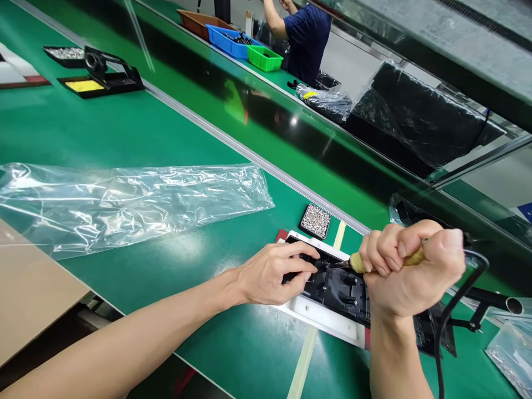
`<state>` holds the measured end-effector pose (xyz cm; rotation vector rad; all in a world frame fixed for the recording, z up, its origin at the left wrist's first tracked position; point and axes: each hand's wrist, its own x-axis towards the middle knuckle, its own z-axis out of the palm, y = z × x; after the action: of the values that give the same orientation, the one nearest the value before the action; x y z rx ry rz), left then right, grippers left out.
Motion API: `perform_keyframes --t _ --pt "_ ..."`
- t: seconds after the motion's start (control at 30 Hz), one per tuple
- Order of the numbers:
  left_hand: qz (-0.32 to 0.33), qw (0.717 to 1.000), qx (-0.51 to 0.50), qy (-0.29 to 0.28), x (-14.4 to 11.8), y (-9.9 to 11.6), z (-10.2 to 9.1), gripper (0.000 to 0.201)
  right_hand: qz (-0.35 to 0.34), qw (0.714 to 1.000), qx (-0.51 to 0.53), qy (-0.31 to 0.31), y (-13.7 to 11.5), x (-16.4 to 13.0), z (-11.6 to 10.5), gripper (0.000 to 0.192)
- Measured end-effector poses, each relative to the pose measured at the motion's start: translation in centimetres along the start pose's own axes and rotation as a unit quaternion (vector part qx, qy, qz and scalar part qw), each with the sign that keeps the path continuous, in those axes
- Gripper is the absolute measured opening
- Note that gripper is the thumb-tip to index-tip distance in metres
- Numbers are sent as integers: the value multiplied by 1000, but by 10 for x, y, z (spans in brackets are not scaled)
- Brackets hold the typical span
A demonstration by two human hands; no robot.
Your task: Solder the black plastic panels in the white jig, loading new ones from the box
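green bench mat (pixel 124 138), clear plastic bag (pixel 124 199), coworker (pixel 305 33) behind

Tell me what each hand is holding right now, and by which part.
The right hand grips a corded tool by its yellowish handle. The left hand holds nothing; its fingertips press on the black part.

Long green workbench (pixel 124 133) with a glossy conveyor belt (pixel 266 116) alongside.

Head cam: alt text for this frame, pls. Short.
A right hand grips a corded tool in a fist, its tip on a black part in a white tray, while the left hand steadies the part. They work on a green bench with a clear plastic bag nearby.
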<state>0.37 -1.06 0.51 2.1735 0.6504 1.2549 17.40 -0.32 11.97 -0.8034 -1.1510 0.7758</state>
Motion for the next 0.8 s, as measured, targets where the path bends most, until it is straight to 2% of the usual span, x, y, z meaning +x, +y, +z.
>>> perform_keyframes --t 0.27,0.8 --pt "0 1000 11 5 1 0 1 24 22 1000 -13 3 -1 0 -2 46" --pt "-16 1000 0 6 0 2 2 25 20 1000 -16 -18 -2 1 -4 49"
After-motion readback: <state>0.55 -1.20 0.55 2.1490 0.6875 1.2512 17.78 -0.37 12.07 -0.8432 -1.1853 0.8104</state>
